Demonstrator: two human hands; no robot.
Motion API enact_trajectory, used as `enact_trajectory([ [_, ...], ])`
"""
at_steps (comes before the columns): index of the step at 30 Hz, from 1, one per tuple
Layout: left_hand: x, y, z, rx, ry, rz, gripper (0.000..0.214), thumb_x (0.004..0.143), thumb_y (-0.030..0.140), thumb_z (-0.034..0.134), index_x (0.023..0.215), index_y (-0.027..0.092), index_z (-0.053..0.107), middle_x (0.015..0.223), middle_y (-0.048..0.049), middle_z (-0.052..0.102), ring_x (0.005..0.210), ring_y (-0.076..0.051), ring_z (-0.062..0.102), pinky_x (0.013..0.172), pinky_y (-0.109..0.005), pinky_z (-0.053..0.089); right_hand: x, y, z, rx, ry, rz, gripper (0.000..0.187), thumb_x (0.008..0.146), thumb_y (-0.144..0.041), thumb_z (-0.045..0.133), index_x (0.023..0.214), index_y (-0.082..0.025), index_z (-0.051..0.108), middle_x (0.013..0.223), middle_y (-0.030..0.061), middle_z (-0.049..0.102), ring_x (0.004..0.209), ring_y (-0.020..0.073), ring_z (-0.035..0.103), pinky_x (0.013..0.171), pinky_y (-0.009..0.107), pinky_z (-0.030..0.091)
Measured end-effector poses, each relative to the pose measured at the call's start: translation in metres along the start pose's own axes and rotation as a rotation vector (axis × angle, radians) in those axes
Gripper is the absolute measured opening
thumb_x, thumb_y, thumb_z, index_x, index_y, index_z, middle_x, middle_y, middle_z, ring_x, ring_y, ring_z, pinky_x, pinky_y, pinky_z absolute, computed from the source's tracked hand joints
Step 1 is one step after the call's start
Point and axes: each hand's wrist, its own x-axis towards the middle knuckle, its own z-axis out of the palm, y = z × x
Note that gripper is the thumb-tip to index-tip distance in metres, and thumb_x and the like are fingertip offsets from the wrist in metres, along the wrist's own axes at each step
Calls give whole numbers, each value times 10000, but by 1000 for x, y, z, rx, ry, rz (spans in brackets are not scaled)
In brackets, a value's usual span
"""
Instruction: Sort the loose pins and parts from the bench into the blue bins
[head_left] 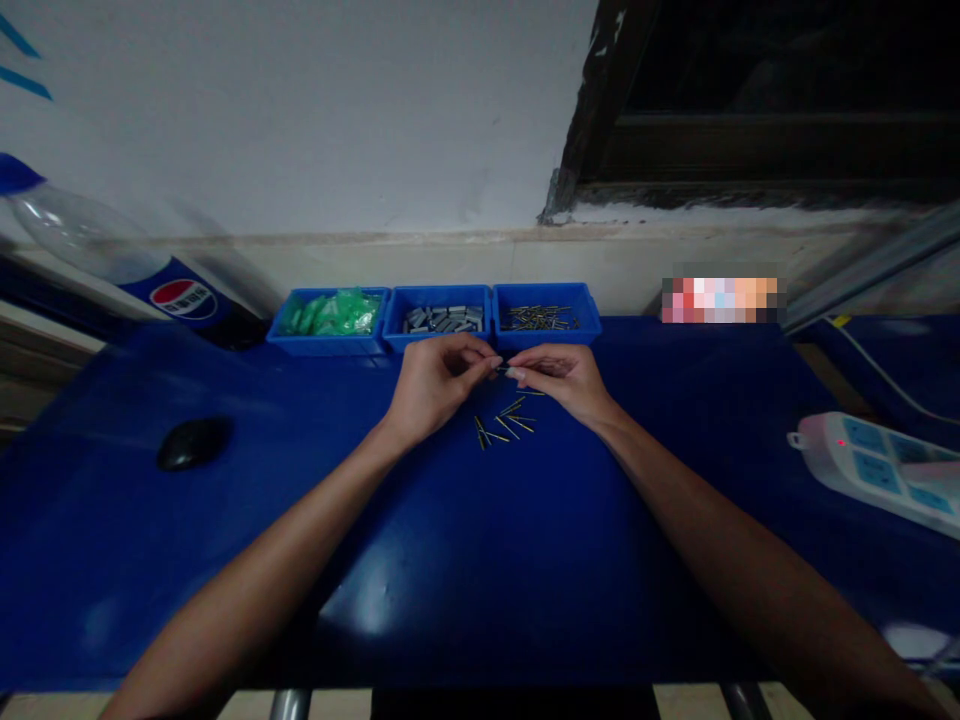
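**Two-handed pinch over a lot of blue**

So my blue surface (465,570) fills most of the view. Big Pepsi bottle (184,290) back left, dark drink low down, then a white power strip (881,465) off right with its red light lit. Along the wall, three blue bins side by side: green bags (341,312), silvery pieces (446,320), thin pins (544,318). Black mouse (193,443) to the left. My left fingers (475,376) and right fingers (541,382) are pinching a tiny dark piece (502,369) between them, just above some loose pins (515,406); too small to say what it is.
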Motion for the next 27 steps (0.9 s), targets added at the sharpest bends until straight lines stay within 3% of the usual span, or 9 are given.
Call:
enact_trajectory([
  [4, -1, -2, -1, 133, -7, 14, 226, 974, 347, 661, 950, 151, 771, 786, -44, 782, 665, -142, 713, 628, -242, 541, 2, 0, 0, -6, 36, 5, 181, 719, -361, 908, 858, -263, 847, 822, 25, 811, 687, 175, 727, 669, 336, 601],
  [8, -2, -1, -4, 349, 40, 107, 224, 1001, 317, 620, 958, 150, 764, 833, -47, 784, 696, -153, 714, 674, -271, 560, 4, 4, 1, -15, 227, -62, 156, 742, -358, 897, 852, -264, 839, 783, 15, 798, 636, 170, 709, 634, 339, 593],
  [10, -3, 1, -4, 398, -54, 200, 200, 1004, 273, 607, 1027, 154, 765, 942, -61, 799, 796, -173, 743, 767, -303, 594, 5, 6, 0, -18, 343, -96, 155, 770, -359, 877, 888, -266, 838, 818, 23, 807, 632, 172, 710, 604, 334, 578],
  [12, -4, 4, -3, 415, -222, 324, 221, 1013, 221, 581, 1129, 165, 760, 1111, -81, 796, 982, -201, 759, 913, -350, 603, 6, 8, 0, -8, 398, -113, 211, 798, -363, 854, 990, -277, 835, 958, 41, 827, 663, 178, 727, 585, 331, 567],
  [15, -6, 5, 1, 442, -455, 459, 283, 1019, 150, 544, 1212, 175, 750, 1261, -97, 762, 1202, -225, 710, 1069, -391, 558, 5, 10, -2, -3, 374, -117, 348, 828, -369, 828, 1168, -302, 801, 1196, 63, 800, 725, 192, 755, 586, 338, 572],
  [17, -7, 3, 4, 476, -535, 479, 289, 1012, 116, 540, 1193, 172, 759, 1246, -101, 767, 1220, -227, 702, 1076, -387, 556, 5, 10, -3, -22, 349, -118, 379, 842, -376, 813, 1214, -305, 785, 1252, 69, 782, 734, 197, 759, 592, 349, 579],
  [27, -6, 3, 0, 702, -520, 428, 241, 995, 85, 532, 950, 142, 761, 939, -103, 758, 937, -219, 728, 858, -341, 577, 3, 12, -4, -75, 305, -129, 317, 880, -384, 770, 1188, -308, 786, 1236, 55, 782, 698, 177, 729, 630, 372, 587],
])
